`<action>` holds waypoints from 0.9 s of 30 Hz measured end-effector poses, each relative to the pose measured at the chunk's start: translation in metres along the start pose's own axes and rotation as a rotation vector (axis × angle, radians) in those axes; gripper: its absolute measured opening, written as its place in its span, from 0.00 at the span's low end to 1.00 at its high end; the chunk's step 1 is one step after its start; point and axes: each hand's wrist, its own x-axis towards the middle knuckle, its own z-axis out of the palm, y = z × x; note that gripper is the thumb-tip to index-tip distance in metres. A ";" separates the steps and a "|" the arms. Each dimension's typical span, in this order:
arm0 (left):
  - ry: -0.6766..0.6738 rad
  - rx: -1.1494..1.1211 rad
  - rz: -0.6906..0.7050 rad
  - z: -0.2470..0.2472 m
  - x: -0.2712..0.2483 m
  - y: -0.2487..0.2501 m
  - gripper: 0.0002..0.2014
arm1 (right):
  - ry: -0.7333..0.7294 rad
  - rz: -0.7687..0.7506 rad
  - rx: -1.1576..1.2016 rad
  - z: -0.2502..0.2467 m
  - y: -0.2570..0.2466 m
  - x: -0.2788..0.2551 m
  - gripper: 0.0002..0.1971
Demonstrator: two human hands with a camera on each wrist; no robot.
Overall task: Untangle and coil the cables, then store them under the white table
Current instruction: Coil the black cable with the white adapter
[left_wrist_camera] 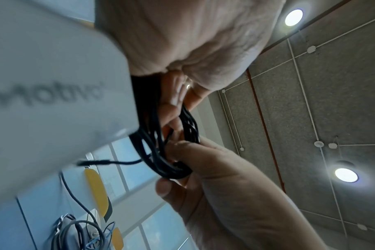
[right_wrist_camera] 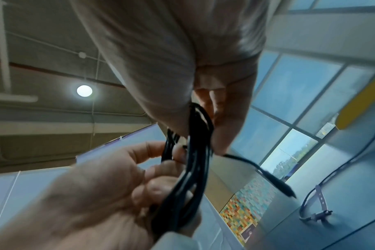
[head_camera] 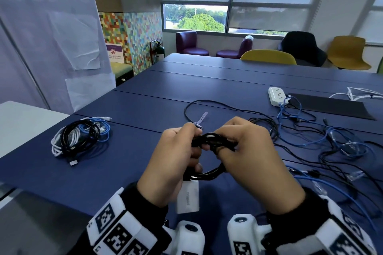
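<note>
Head view: both hands meet above the blue counter (head_camera: 128, 163), sharing one black cable coil (head_camera: 211, 141). The left hand (head_camera: 174, 163) has its grip curled round the coil's left side, and the right hand (head_camera: 246, 151) has its grip closed over the right side, fingers tucked through the loops. A white adapter block (head_camera: 187, 197) hangs just below the left grip. Well to the left of both grips lies a finished bundle of white, black and blue cables (head_camera: 80, 136). To the right of the right grip a loose tangle of black and blue cables (head_camera: 331, 147) spreads over the counter, with a white power strip (head_camera: 276, 95) beyond it.

Left wrist view: the left hand (left_wrist_camera: 188, 42) fills the top, its fingers (left_wrist_camera: 171, 108) wrapped round the coil (left_wrist_camera: 171, 162); the right hand (left_wrist_camera: 225, 194) pinches the same loops from below. The adapter block (left_wrist_camera: 54, 101) sits close against the lens, left of the grip.

Right wrist view: the right hand (right_wrist_camera: 171, 59) grips the coil (right_wrist_camera: 192, 160) from above, the left hand (right_wrist_camera: 85, 203) clasps it below. A black plug end (right_wrist_camera: 276, 182) sticks out to the right of the grips.
</note>
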 end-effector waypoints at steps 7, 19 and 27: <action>-0.090 -0.003 0.014 -0.012 0.007 -0.001 0.18 | -0.148 0.202 0.527 -0.019 0.005 0.006 0.17; -0.045 0.035 0.042 -0.015 0.011 -0.008 0.14 | 0.016 0.214 0.951 -0.010 0.004 0.000 0.13; -0.004 -0.159 0.009 -0.026 0.011 -0.009 0.13 | -0.014 0.329 1.054 -0.020 0.010 0.004 0.06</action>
